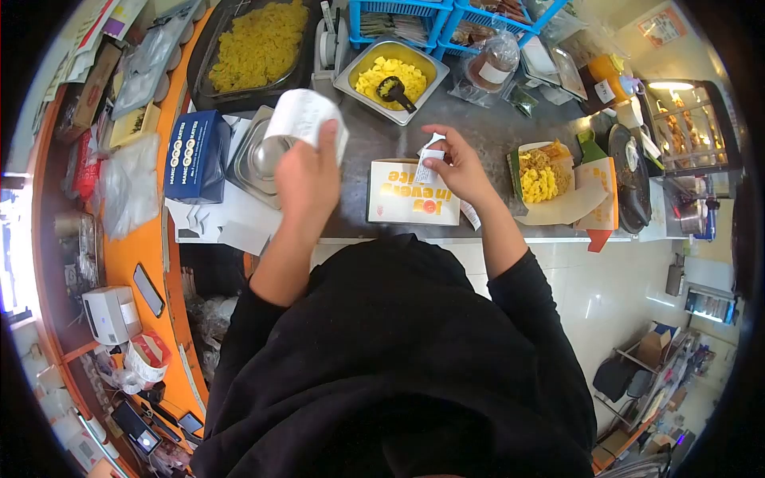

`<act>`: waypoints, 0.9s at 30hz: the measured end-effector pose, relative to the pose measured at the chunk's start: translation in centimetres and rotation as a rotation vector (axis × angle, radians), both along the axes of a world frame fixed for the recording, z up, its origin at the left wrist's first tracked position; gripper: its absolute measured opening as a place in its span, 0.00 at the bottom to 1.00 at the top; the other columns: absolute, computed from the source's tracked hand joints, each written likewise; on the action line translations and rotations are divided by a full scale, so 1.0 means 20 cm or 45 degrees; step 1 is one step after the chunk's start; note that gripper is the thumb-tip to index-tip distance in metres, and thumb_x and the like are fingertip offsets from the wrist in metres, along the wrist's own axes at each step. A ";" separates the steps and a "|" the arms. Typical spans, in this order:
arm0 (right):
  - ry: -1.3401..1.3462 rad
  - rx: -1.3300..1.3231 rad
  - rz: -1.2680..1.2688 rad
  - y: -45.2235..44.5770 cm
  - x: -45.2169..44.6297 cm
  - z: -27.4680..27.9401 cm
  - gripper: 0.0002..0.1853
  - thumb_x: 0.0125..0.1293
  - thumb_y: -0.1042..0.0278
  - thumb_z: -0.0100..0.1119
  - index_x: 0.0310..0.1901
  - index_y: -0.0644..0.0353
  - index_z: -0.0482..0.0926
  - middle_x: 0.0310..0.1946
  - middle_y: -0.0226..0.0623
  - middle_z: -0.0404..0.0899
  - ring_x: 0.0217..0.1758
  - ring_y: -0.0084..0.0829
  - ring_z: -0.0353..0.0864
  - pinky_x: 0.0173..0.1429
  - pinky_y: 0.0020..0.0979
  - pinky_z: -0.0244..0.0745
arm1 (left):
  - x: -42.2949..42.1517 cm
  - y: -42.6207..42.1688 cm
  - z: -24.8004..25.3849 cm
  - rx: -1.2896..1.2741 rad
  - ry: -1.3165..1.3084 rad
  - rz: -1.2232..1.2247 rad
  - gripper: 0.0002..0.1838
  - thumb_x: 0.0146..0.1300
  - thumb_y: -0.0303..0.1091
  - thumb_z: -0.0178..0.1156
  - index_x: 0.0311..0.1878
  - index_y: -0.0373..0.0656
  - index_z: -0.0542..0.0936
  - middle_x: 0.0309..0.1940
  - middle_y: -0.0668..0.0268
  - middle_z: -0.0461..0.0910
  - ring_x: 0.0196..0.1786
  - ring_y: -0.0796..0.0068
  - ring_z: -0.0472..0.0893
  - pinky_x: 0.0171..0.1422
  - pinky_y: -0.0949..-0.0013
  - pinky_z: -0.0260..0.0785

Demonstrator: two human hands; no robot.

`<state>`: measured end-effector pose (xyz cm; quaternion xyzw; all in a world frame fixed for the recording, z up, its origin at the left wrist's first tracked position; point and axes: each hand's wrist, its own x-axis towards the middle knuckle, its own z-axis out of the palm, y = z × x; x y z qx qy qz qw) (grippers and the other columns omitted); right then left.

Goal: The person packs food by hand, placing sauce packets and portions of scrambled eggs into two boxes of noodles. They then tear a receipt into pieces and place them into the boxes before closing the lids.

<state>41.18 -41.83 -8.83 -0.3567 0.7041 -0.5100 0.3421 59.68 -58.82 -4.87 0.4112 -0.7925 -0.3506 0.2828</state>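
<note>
The left hand (309, 183) has its grip closed on a white paper roll (301, 119); the right hand (460, 167) pinches a small printed label (428, 169) above a closed box (390, 195) at the bench's (494, 131) near edge. Right of it, an open box (562, 207) holds yellow chunks (539, 186) and brownish food (560, 154) — farther off, a metal pan (360, 101) holds yellow pieces (381, 72) and a black scoop (392, 90) — and, far left, a dark tray (201, 86) holds yellow food (259, 44).

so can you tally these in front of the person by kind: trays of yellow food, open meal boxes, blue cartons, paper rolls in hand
Trays of yellow food: 2 (dark tray, steel tray)
Open meal boxes: 1 (open meal box)
Blue cartons: 1 (blue carton)
Paper rolls in hand: 1 (paper roll, left hand)
Total: 5
</note>
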 end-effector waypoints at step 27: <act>0.814 -0.065 -0.353 -0.01 0.03 -0.28 0.27 0.44 0.67 0.76 0.49 0.49 0.79 0.43 0.31 0.79 0.53 0.41 0.72 0.58 0.43 0.63 | -0.39 0.23 -0.56 0.146 -0.030 -0.321 0.33 0.75 0.46 0.36 0.19 0.42 0.82 0.18 0.58 0.80 0.26 0.52 0.79 0.40 0.54 0.72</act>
